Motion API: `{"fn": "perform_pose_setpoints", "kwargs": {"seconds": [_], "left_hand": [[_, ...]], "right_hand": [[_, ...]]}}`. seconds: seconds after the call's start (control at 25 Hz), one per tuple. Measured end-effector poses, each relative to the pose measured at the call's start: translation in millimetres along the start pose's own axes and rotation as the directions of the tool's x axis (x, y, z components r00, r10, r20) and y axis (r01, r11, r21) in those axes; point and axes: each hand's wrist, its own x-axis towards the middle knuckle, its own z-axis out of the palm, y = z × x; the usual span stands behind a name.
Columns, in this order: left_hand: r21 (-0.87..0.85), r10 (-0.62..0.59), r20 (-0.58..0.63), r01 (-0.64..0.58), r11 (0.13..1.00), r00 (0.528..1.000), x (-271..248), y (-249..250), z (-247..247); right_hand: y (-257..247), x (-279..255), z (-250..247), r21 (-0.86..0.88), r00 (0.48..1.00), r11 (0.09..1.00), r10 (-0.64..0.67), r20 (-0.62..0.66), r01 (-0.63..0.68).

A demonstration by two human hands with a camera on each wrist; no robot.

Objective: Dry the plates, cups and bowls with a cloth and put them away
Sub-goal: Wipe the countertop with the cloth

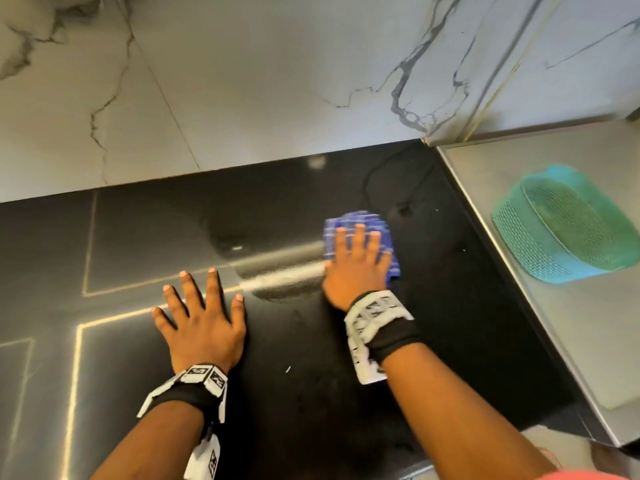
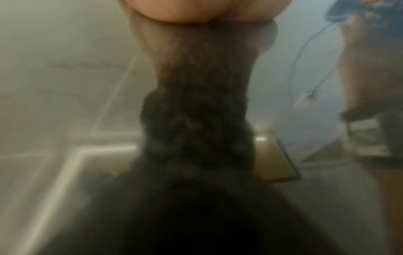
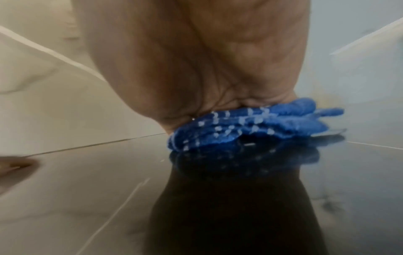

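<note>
Marble wall (image 1: pixel 242 81) at the back, pale with dark grey veins, smooth and glossy. Below it, a black counter (image 1: pixel 138 237), polished enough to mirror the wall and to carry thin bright reflected lines across its left part. Beside it on the right, touching its edge, a dull steel drainboard (image 1: pixel 554 323), flat and brushed, with a raised rim. On that steel surface, a turquoise plastic basket (image 1: pixel 561 223), oval, mesh-sided, well apart from both hands. On the black surface, a wet smear (image 1: pixel 280 268) with a streaky, beaded look, just left of the cloth.

Left hand (image 1: pixel 204 320) flat on the counter, palm down, fingers straight and spread wide, holding nothing; a black band with white marker tiles round the wrist. Right hand (image 1: pixel 356 261) flat on the cloth (image 1: pixel 360 220), fingers straight and slightly fanned, pressing it to the counter; same kind of band on that wrist. Hands apart, the smear between them.

Cloth blue with pale check lines, soft and nubby, folded into a thick bunch under the palm, its edges sticking out beyond the fingertips and along the right side. From the right wrist view, crumpled folds of the cloth (image 3: pixel 250 127) squeezed under the heel of the right hand (image 3: pixel 196 60), mirrored in the gloss beneath. Left wrist view blurred.
</note>
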Motion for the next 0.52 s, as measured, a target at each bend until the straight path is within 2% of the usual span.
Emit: {"fn": "perform_pose_setpoints", "kwargs": {"seconds": [0.04,0.12,0.16,0.2,0.24,0.28,0.36,0.4,0.44,0.52], "left_hand": [[-0.002,0.002,-0.002,-0.002,1.0,1.0,0,-1,0],[-0.007,0.009,-0.016,-0.009,1.0,1.0,-1,-1,0],[-0.005,0.014,-0.023,-0.014,1.0,1.0,-1,-1,0],[-0.004,0.019,-0.026,-0.019,1.0,0.999,-1,0,1],[-0.007,0.021,-0.031,-0.021,1.0,0.999,-1,0,1],[-0.01,0.022,-0.037,-0.022,1.0,0.999,-1,1,1],[-0.009,0.026,-0.039,-0.026,1.0,0.999,-3,1,1],[-0.009,0.03,-0.038,-0.031,0.999,0.999,-4,2,1],[-0.008,0.031,-0.042,-0.031,0.999,0.999,-4,3,1],[0.002,0.022,-0.046,-0.022,1.0,0.999,-3,4,1]], "right_hand": [[-19,-14,9,-0.042,0.991,0.99,-0.133,0.008,0.134],[-36,-54,25,-0.079,0.923,0.924,-0.362,0.132,0.374],[-30,-70,30,-0.083,0.887,0.891,-0.429,0.167,0.447],[-14,-79,30,-0.094,0.879,0.878,-0.454,0.143,0.469],[7,-82,30,-0.128,0.9,0.891,-0.429,0.082,0.436],[31,-79,26,-0.175,0.939,0.923,-0.344,0.023,0.342],[78,-66,12,-0.134,0.998,0.989,-0.052,0.018,0.054],[97,-59,2,-0.08,0.994,0.993,0.093,0.048,-0.089],[106,-53,-6,-0.028,0.981,0.983,0.185,0.064,-0.184],[94,-42,-9,0.019,0.968,0.971,0.235,0.087,-0.237]]}}
